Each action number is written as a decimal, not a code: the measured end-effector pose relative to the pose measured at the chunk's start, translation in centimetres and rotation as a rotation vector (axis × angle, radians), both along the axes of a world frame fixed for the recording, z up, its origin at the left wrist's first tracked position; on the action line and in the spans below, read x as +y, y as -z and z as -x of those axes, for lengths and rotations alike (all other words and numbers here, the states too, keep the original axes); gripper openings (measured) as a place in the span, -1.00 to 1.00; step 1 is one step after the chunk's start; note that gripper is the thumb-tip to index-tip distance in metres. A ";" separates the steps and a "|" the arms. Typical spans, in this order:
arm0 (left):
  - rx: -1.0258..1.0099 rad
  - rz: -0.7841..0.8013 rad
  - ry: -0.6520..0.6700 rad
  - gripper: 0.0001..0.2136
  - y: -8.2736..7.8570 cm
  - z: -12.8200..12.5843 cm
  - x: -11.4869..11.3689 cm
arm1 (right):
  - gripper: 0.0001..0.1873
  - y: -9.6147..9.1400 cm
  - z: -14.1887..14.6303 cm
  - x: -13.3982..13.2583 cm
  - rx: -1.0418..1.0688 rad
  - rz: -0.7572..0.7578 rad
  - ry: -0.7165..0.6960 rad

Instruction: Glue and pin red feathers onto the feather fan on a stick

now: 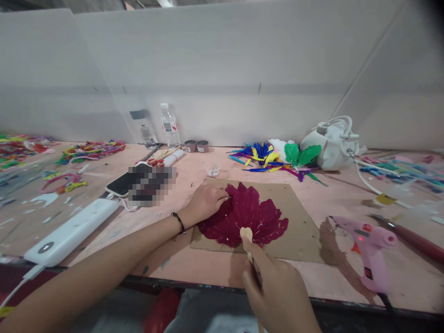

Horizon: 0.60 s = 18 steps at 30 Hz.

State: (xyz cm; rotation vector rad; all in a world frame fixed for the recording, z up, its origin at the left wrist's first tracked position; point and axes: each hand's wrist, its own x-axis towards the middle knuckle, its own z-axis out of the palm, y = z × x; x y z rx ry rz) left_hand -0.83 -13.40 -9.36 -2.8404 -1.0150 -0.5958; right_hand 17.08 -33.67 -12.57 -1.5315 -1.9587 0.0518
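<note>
A fan of dark red feathers (244,217) lies on a brown cardboard sheet (294,217) near the table's front edge. Its pale wooden stick handle (247,237) points toward me. My right hand (277,291) is closed around that handle, thumb pressed along it. My left hand (204,201) rests on the fan's left side, fingers curled, with the fingertips pinching a feather's edge. A black band circles my left wrist.
A pink glue gun (371,252) stands at the right with a red-handled tool (412,240) behind it. Loose coloured feathers (270,159) and a white bag (333,143) lie further back. A white power bank (71,236), a phone (121,185) and water bottles (169,126) are left.
</note>
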 end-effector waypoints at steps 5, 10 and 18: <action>0.000 -0.008 0.005 -0.83 0.0 0.0 0.0 | -0.44 0.2 0.0 0.0 0.004 -0.004 0.013; 0.000 -0.012 0.008 -0.83 0.2 0.1 0.2 | -0.40 -0.1 0.0 0.1 0.001 -0.012 0.001; 0.006 -0.016 0.004 -0.83 0.1 0.1 0.1 | -0.40 -0.4 -0.1 -0.2 -0.016 -0.001 -0.002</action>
